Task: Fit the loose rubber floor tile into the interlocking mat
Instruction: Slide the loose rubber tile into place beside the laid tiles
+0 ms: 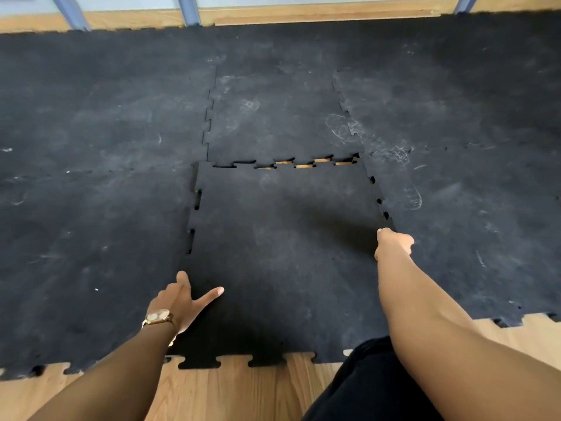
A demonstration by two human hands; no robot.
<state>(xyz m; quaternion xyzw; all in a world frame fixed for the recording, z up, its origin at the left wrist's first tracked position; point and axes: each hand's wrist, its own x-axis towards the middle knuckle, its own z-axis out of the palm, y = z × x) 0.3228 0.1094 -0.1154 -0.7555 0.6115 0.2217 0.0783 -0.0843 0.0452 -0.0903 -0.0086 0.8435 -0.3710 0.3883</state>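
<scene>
A black rubber floor tile (282, 244) with toothed edges lies in the gap of the black interlocking mat (100, 165). Along its far edge the teeth sit partly out of line and slivers of wood floor show through. Small dark gaps remain along both side seams. My left hand (185, 299), with a gold watch on the wrist, rests at the tile's near left seam, thumb and forefinger spread flat on the rubber. My right hand (393, 243) presses the tile's right seam with its fingers curled under; nothing is held in either hand.
Bare wood floor (230, 390) lies in front of the mat's toothed near edge. My dark-trousered knee (373, 378) is at the bottom right. Grey metal legs (189, 10) and a wooden strip stand beyond the mat's far edge. Dusty shoe prints mark the mat at right.
</scene>
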